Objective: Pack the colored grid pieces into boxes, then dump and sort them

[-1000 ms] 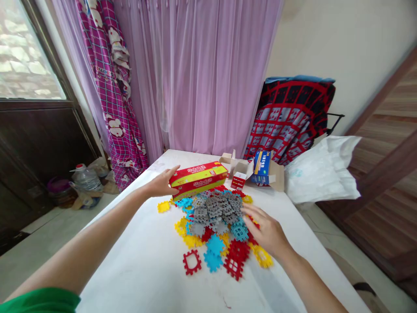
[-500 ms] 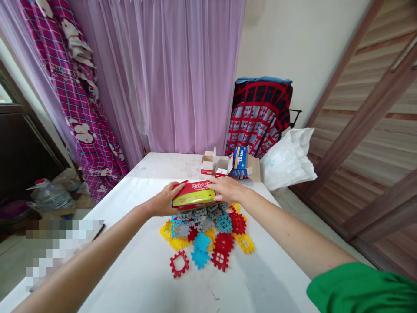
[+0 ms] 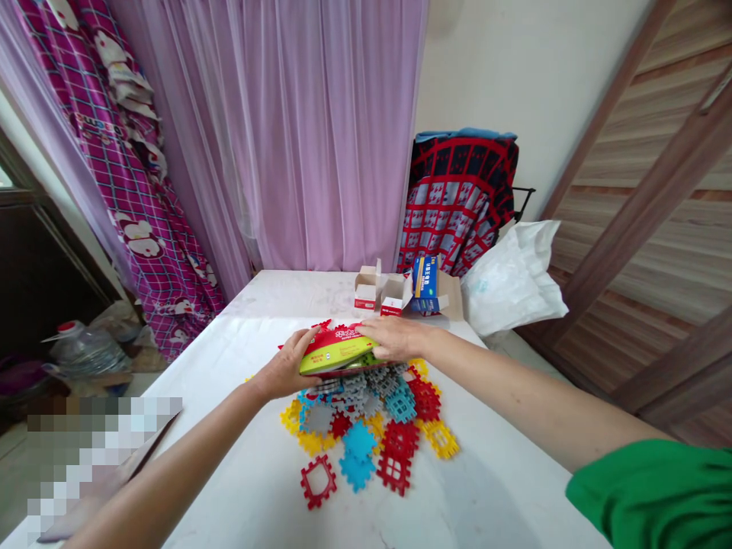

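Note:
A red and yellow-green cardboard box [image 3: 337, 349] is held just above a heap of plastic interlocking tiles [image 3: 371, 415] on the white table [image 3: 252, 488]. My left hand [image 3: 286, 370] grips the box's left end. My right hand [image 3: 392, 338] lies over its right end, fingers curled on the top. The box is tilted and looks partly squashed. The tiles are grey, red, blue and yellow; a red frame-shaped tile [image 3: 317, 480] lies apart at the front.
Small open red-and-white cartons [image 3: 380, 290] and a blue box [image 3: 426, 278] stand at the table's far edge. A white plastic bag [image 3: 515, 278] and a red-patterned cloth over a chair [image 3: 457, 198] are at the right. Purple curtains hang behind. A water bottle [image 3: 85, 351] sits on the floor at left.
My right hand left the tiles and came onto the box's right end. Both hands have since lifted the box slightly, and it now looks tilted and partly flattened.

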The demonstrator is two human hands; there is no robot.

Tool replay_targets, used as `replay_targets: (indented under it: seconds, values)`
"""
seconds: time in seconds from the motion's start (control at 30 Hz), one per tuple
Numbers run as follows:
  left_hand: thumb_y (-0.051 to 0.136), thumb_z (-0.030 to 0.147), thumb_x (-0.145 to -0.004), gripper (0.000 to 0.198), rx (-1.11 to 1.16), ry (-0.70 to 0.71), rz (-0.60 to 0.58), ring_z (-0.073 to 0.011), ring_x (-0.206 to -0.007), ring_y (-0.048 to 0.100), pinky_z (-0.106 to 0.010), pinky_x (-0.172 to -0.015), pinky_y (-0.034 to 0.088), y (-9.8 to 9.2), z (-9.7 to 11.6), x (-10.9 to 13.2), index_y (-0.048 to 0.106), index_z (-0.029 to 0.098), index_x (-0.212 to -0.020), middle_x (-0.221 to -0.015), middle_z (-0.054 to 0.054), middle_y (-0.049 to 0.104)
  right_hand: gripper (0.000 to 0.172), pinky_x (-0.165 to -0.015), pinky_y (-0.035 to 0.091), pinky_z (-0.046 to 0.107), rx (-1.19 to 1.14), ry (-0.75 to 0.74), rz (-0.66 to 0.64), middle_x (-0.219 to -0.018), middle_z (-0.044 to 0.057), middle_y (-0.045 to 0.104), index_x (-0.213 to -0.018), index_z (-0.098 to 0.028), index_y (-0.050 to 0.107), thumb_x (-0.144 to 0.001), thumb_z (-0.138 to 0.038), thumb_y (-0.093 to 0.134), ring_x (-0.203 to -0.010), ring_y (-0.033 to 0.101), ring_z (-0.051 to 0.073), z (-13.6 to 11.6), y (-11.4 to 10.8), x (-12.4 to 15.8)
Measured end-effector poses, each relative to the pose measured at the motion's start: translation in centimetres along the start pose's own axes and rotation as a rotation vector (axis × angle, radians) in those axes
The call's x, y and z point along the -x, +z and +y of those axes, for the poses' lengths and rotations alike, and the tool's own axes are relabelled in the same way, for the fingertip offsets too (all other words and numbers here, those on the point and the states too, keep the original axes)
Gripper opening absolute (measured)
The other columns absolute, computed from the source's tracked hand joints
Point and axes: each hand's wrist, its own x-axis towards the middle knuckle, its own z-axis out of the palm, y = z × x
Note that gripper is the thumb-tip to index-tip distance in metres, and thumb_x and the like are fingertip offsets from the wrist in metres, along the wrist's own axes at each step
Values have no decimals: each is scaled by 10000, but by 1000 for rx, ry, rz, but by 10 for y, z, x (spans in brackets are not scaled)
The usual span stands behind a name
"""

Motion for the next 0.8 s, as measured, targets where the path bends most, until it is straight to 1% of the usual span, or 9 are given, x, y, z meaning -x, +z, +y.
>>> replay_targets:
  seconds: [0.1,0.23,0.33,0.43,0.5,0.57,0.67,0.73,0.8]
  values:
    - [714,374,-727,993,53,-19,114,-317,-1311,442,-488,-1083,389,8,-4,5,130,222,-1516,-1414,-175,420,365,-846,456,293,-183,10,-106,-1094,21,712,-1194,-257,655,-856,-276,520,-932,635,186,9,-17,-1]
    - [717,493,-702,1060,232,-141,160,-312,-1289,480,-471,-1087,385,14,-5,8,125,163,-1517,-1405,-176,469,333,-676,436,260,-306,113,-174,-854,10,723,-1029,-222,718,-926,-344,426,-739,619,164,20,-38,-4]
    - [620,615,-745,879,392,-254,192,-305,-1235,532,-449,-1063,407,15,2,1,339,174,-1452,-1334,-134,567,373,-620,389,244,-284,166,-217,-780,30,701,-909,-174,730,-940,-380,421,-688,586,153,24,-44,-10]
    - [499,661,-811,662,596,-411,356,-307,-1182,574,-430,-1006,450,19,13,-11,569,182,-1263,-1213,-104,663,357,-611,354,244,-209,227,-213,-831,48,714,-960,-173,728,-935,-405,458,-713,591,156,24,-44,-18]
    - [495,660,-820,594,752,-541,513,-315,-1149,598,-418,-952,482,24,19,-20,648,175,-1127,-1116,-105,706,334,-619,347,248,-155,263,-177,-879,44,724,-1016,-210,723,-927,-430,488,-761,610,167,23,-43,-23]
    - [520,654,-813,553,855,-627,619,-312,-1104,625,-401,-897,508,30,21,-28,675,175,-1042,-1021,-108,730,326,-628,355,256,-77,303,-138,-896,40,729,-1037,-243,719,-924,-456,500,-794,627,183,20,-41,-26]
    - [530,649,-810,523,885,-671,653,-297,-1026,658,-375,-840,525,36,18,-39,686,176,-970,-930,-109,738,317,-692,401,289,93,308,37,-957,73,730,-1086,-220,697,-958,-393,464,-848,642,205,15,-39,-26]
    - [536,643,-807,512,889,-699,658,-291,-977,670,-360,-806,529,38,12,-44,690,166,-915,-886,-113,737,316,-789,422,331,187,186,220,-1059,107,714,-1125,-181,674,-977,-305,423,-941,634,217,13,-36,-23]
    - [549,630,-802,501,884,-725,660,-285,-941,675,-342,-775,530,37,5,-48,687,156,-884,-862,-114,734,314,-868,418,365,228,1,334,-1124,117,695,-1120,-167,669,-981,-261,404,-1011,615,219,11,-31,-18]
